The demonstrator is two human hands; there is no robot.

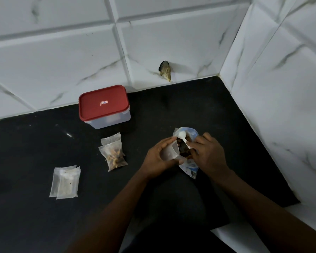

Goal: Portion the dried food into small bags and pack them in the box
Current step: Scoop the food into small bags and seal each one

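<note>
Dried food [183, 150] lies dark in the big bag [192, 131] on the worktop [44, 143]. I see my left hand [157, 159] with fingers [163, 143] curled round a small bag [170, 152] beside it, and my right hand [208, 154] pinching a spoon [184, 140] over it. The box [104, 106] stands lidded, well behind

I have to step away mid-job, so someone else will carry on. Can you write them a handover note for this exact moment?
Left hand: grips a small bag, holding it open.
Right hand: pinches the white spoon at the mouth of the big food bag.
Done: filled bags lie on the counter in front of the box.
The red lid is on; I cannot tell what is inside the box.
Left: fill the held bag, then the empty bags at the left, then open the box and pack everything.
</note>
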